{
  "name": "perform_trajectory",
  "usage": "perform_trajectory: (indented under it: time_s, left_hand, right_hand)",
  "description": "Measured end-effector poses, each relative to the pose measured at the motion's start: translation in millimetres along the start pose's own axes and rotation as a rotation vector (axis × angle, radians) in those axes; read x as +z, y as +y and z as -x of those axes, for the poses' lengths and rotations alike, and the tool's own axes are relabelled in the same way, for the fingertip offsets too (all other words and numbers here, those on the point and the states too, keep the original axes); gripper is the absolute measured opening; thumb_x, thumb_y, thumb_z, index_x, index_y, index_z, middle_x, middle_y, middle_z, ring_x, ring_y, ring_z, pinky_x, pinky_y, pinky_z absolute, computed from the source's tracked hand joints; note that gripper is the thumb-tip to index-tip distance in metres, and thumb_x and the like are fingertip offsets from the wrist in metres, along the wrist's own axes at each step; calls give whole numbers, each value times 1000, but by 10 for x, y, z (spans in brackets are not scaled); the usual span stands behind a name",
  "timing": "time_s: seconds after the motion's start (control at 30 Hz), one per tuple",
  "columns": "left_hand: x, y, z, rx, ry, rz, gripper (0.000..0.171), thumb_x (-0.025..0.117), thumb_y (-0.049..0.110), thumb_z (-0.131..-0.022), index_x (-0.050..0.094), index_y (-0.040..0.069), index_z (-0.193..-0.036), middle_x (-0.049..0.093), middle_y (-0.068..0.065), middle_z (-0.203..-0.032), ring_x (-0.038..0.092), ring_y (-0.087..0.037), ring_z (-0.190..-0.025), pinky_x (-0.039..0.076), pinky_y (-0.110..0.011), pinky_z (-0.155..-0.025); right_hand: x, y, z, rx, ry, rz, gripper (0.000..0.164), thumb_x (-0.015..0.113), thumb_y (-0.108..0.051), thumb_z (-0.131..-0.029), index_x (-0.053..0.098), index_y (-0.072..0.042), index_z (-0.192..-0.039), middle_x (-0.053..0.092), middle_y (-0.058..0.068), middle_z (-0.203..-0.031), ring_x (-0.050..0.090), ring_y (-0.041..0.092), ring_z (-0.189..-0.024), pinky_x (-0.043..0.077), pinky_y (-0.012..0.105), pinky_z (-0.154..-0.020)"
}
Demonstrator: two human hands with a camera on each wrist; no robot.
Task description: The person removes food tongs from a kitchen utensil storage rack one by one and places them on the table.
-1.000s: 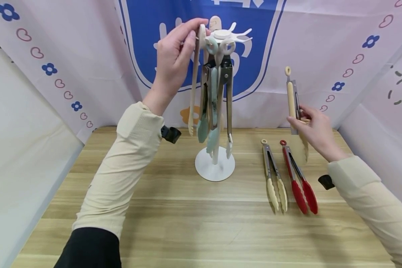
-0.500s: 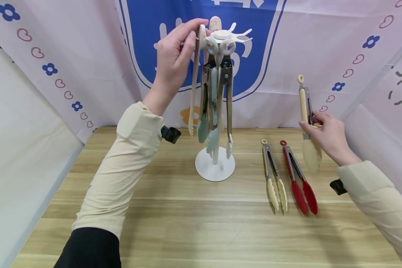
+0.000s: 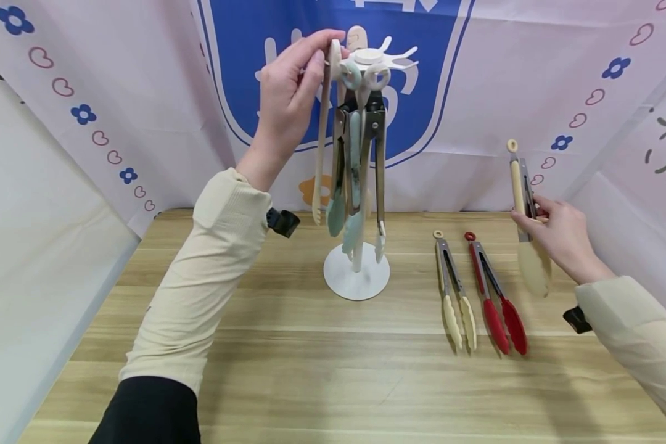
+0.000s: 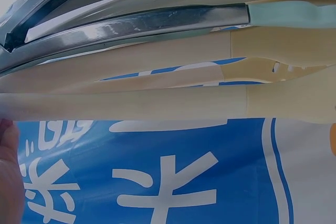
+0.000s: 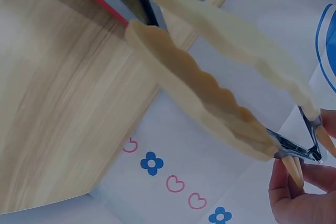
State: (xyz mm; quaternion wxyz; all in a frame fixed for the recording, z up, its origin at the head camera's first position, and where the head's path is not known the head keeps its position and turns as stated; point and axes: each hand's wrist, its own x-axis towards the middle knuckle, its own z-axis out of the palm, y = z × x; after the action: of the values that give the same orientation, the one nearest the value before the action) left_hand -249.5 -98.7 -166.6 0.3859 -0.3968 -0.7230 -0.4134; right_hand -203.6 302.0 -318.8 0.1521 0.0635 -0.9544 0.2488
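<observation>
At the top of a white rotary stand (image 3: 368,57), my left hand (image 3: 288,92) pinches the end of pale beige tongs (image 3: 322,142) that hang there; in the left wrist view their long arms (image 4: 126,106) run past my thumb. Mint-green tongs (image 3: 337,213) and white-tipped tongs (image 3: 380,240) hang from the same stand. To the right, my right hand (image 3: 566,234) grips cream tongs (image 3: 533,265) by their middle, ring end up and tips pointing down, above the table. Their two scalloped tips (image 5: 199,95) stand apart in the right wrist view.
On the wooden table (image 3: 311,370) lie cream-tipped tongs (image 3: 455,302) and, beside them, red tongs (image 3: 496,296). A round white base (image 3: 357,287) carries the stand. Behind hangs a printed cloth (image 3: 438,179) with a blue shield.
My right hand has carried the cream tongs to the right and lower, away from the stand. The left hand stays in place at the top of the stand.
</observation>
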Motion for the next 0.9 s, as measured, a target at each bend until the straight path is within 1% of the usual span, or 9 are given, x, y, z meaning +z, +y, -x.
perform_trajectory:
  time_s: [0.1,0.2,0.3,0.37,0.43,0.53,0.67,0.83,0.9]
  left_hand:
    - [1,-3,0,2,-3,1,30,38,2,-94,57,-8,-115,64,-15,-105,55,-5,-91,46,-18,-78]
    - [3,-4,-3,-4,-3,6,30,39,2,-94,57,-8,-115,64,-15,-106,56,-6,-92,46,-18,-79]
    - [5,-6,-5,-2,-6,8,30,39,2,-94,57,-8,-115,64,-15,-106,56,-8,-94,46,-19,-82]
    - [5,-8,-4,0,-6,9,30,39,2,-94,57,-8,-115,64,-16,-106,57,-8,-95,46,-19,-83]
    - [4,-9,-2,-1,-3,7,30,39,2,-94,57,-8,-115,64,-15,-106,57,-8,-95,46,-19,-83]
    - [4,-10,-2,-4,0,10,29,39,1,-93,57,-8,-115,64,-15,-105,57,-8,-95,46,-19,-82]
    - [5,-10,-5,-1,-2,15,30,39,1,-93,57,-8,-115,64,-16,-105,57,-8,-95,46,-19,-82]
    - [3,-3,-5,8,-5,17,30,39,1,-93,57,-9,-114,64,-16,-104,57,-8,-95,46,-20,-83]
    - [3,0,-4,7,-4,15,30,38,1,-93,57,-9,-114,64,-16,-104,56,-7,-94,46,-20,-82]
  right_hand:
    - [2,41,30,2,-6,15,32,58,-31,-88,56,1,-87,53,15,-67,41,28,-66,32,33,-53]
    - [13,95,67,16,-26,28,33,57,-31,-88,53,1,-84,51,14,-66,41,27,-65,33,32,-50]
    - [24,150,113,39,-52,34,39,56,-32,-89,58,6,-99,53,23,-74,44,32,-70,38,40,-54]
    - [32,186,142,50,-68,32,48,56,-32,-89,55,11,-112,55,30,-83,47,37,-75,41,47,-59]
    - [40,219,168,52,-75,31,54,56,-32,-89,50,12,-119,55,33,-90,48,39,-79,41,50,-64]
    - [58,270,203,43,-77,36,48,57,-31,-88,53,9,-114,57,31,-88,50,40,-80,41,49,-63]
    - [81,329,254,42,-98,56,47,57,-32,-88,55,9,-112,59,30,-87,52,38,-79,40,42,-59]
    - [125,380,305,80,-153,74,56,55,-35,-89,50,11,-120,59,33,-93,55,40,-79,44,44,-59]
    - [146,402,328,94,-169,76,60,55,-35,-89,46,14,-122,58,35,-95,57,41,-79,46,46,-58]
